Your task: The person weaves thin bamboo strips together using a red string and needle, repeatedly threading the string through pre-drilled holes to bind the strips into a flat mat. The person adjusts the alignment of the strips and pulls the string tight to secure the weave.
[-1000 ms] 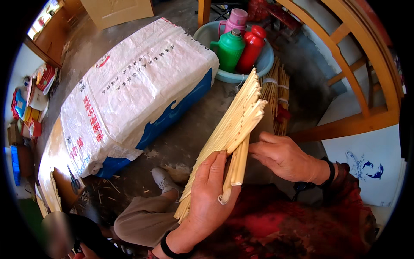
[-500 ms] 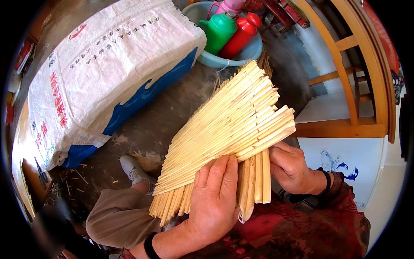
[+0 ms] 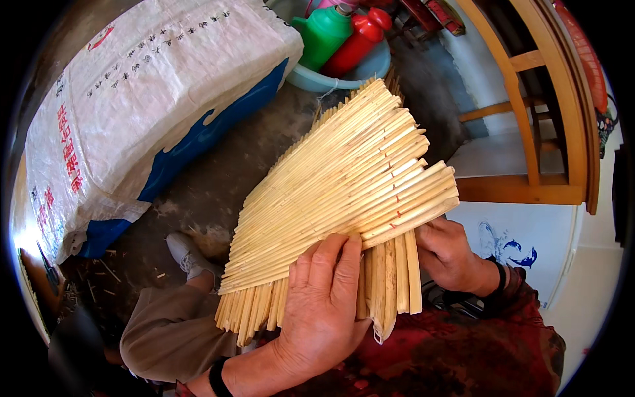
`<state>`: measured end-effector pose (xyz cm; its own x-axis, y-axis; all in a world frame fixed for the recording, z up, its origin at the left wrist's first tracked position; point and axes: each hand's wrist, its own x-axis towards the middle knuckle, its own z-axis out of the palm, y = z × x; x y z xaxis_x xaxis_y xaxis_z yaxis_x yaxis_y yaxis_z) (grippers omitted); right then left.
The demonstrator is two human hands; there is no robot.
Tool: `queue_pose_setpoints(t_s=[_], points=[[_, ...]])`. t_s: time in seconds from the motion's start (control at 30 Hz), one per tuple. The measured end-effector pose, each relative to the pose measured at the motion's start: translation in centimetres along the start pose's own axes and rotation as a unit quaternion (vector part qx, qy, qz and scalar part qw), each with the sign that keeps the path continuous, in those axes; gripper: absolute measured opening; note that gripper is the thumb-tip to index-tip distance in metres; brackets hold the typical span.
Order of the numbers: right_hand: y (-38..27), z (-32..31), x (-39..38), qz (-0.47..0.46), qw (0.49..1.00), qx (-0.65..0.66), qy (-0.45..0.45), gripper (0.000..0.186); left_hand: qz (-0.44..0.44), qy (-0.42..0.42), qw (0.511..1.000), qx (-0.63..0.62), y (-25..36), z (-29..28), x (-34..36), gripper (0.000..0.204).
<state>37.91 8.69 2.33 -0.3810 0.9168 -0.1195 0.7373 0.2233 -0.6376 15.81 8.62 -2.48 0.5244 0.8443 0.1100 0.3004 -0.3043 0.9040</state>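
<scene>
A mat of pale dry stalks (image 3: 331, 192) lies across my lap, its stalks laid side by side in two crossing layers. Reddish stitch marks run along its right part, and a small loop of thread hangs from the lower stalk ends. My left hand (image 3: 324, 298) grips the near edge, fingers flat on the upper layer, with the thumb out of sight. Beside the right edge is my right hand (image 3: 453, 255), its fingers curled in and partly behind the mat. What those fingers hold is hidden.
A white woven sack (image 3: 152, 99) with a blue band stands at the left. Beyond the mat, a light blue basin (image 3: 317, 81) holds green (image 3: 324, 36) and red (image 3: 357, 43) flasks. A wooden chair frame (image 3: 529, 119) is at the right. Scissors (image 3: 47, 266) and stalk scraps lie far left.
The surroundings have shifted slightly left and up in the view. The mat's left side has swung a little outward to the left; both hands keep nearly the same places on it.
</scene>
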Motion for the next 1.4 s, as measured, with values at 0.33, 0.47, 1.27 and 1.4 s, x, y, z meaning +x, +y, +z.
queue_pose_setpoints(t_s=[0.33,0.47,1.27,1.4], points=[[0.6,0.5,-0.6,0.004,0.999,0.05,0.005,0.028,0.008,-0.015,1.0,0.008,-0.1,0.3,-0.2,0.075],[1.4,0.4,-1.0,0.008,0.998,0.067,-0.009,0.028,0.013,-0.017,0.999,0.027,-0.2,0.7,-0.2,0.07],[2.8,0.7,1.1,-0.076,0.995,0.06,0.007,0.03,0.063,0.052,0.984,0.156,-0.2,1.5,0.4,0.06],[3.1,0.5,1.4,-0.09,0.995,0.043,-0.007,0.031,0.059,0.043,0.985,0.156,-0.1,1.5,0.4,0.059]])
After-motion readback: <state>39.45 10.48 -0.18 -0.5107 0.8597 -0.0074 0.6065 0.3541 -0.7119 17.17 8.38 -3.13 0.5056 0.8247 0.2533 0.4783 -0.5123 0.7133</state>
